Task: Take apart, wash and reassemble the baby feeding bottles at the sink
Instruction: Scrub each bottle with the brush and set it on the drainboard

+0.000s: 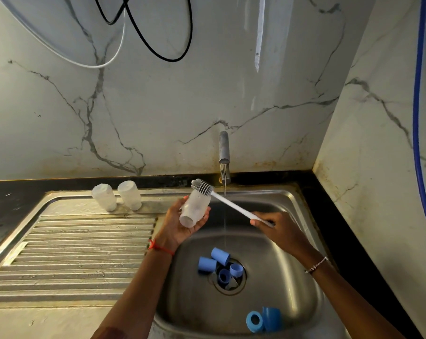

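Note:
My left hand cradles a clear bottle body above the sink's left edge, its open mouth tilted toward me. My right hand grips the white handle of a bottle brush; the grey bristle head rests against the bottle's far base, outside it. Two more clear bottle bodies stand upside down at the back of the drainboard. Several blue caps and collars lie around the drain, and two blue pieces lie at the basin's near side.
A thin stream runs from the tap into the steel sink basin. The ribbed drainboard spreads to the left. A marble wall rises behind, and a black counter edge borders the right. Cables hang above.

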